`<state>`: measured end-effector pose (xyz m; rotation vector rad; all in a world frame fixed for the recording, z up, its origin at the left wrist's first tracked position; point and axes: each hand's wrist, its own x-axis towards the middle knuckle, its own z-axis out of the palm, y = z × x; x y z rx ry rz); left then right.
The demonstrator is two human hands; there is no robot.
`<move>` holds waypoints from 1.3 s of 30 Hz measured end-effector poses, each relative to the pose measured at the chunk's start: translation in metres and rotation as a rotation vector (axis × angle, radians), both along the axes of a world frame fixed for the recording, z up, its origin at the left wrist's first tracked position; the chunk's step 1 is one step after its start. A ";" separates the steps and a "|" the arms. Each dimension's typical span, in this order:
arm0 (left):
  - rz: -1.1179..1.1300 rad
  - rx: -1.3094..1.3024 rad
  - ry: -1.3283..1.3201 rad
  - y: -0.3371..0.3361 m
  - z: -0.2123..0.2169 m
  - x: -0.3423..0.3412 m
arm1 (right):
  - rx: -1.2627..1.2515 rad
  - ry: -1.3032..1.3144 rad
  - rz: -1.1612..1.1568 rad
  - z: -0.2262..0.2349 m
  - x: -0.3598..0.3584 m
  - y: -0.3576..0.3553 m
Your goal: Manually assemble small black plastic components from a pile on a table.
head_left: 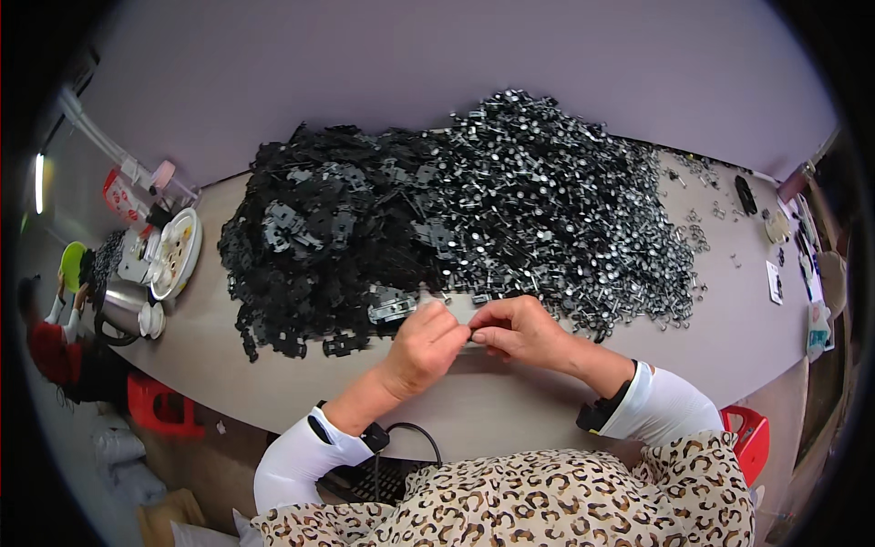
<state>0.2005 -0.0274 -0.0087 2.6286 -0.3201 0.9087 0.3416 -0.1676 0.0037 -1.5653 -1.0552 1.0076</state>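
Since reach presumably matters, we have black plates and pins near; our right hand pinches a dark piece; our left hand hides its grip.

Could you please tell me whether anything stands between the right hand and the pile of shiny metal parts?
Nothing visible does. The right hand, pinching a small dark piece, appears right at the near edge of the pile of shiny metal parts; whether they touch, I cannot tell.
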 end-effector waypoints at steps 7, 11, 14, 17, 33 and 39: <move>0.467 0.009 0.146 0.060 0.031 0.004 | 0.219 -0.616 0.067 -0.012 0.008 -0.012; 0.583 -0.113 0.229 0.079 0.029 0.006 | 0.199 -0.753 0.107 -0.009 0.003 -0.013; 0.510 -0.198 0.245 0.073 0.027 0.005 | 0.176 -0.709 0.045 -0.003 0.007 -0.014; 0.471 -0.442 0.244 0.070 0.034 0.005 | 0.240 -0.667 -0.035 -0.004 0.017 -0.014; -0.082 -1.813 0.470 0.025 -0.004 0.004 | 0.076 0.150 -0.255 -0.002 0.005 -0.009; -0.196 -1.818 0.271 0.018 -0.007 0.004 | 0.089 0.233 -0.288 -0.013 -0.007 -0.004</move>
